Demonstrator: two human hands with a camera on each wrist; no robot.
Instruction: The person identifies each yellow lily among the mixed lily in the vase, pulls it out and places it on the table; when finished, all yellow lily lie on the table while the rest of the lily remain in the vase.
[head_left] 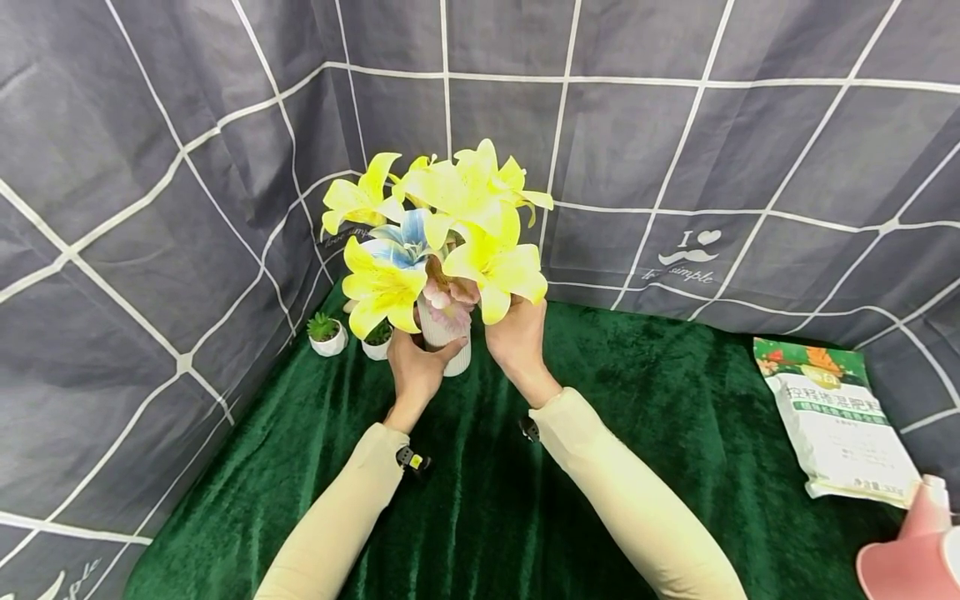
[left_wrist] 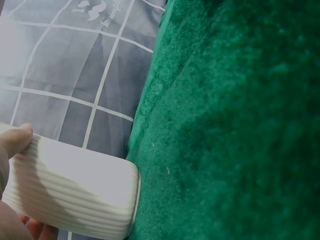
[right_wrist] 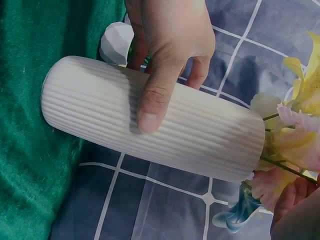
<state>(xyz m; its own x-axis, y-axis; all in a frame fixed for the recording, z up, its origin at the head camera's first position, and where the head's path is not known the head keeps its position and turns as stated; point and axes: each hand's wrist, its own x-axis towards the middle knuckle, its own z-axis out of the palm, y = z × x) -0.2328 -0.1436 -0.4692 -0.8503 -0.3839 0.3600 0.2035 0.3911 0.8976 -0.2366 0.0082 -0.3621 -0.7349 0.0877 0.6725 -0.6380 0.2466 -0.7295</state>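
Observation:
A white ribbed vase (head_left: 457, 358) stands upright on the green cloth, holding artificial flowers. My left hand (head_left: 416, 367) grips its side, thumb across the front, as the right wrist view shows on the vase (right_wrist: 210, 132). Large yellow lilies (head_left: 495, 267) spread above the rim, with a blue lily (head_left: 405, 239) and a pink flower (head_left: 448, 298) among them. Just right of the vase mouth, my right hand (head_left: 521, 342) has curled fingers and pinches a flower stem (right_wrist: 285, 166). Petals and the view's edge partly hide its fingertips.
Two small succulents in white pots, one (head_left: 327, 337) further left and one (head_left: 377, 343) beside my left hand, stand near the curtain (head_left: 247, 208). At the right lie a white-and-green bag (head_left: 843, 425) and a pink watering can (head_left: 911, 558). Green velvet cloth (head_left: 660, 392) covers the table.

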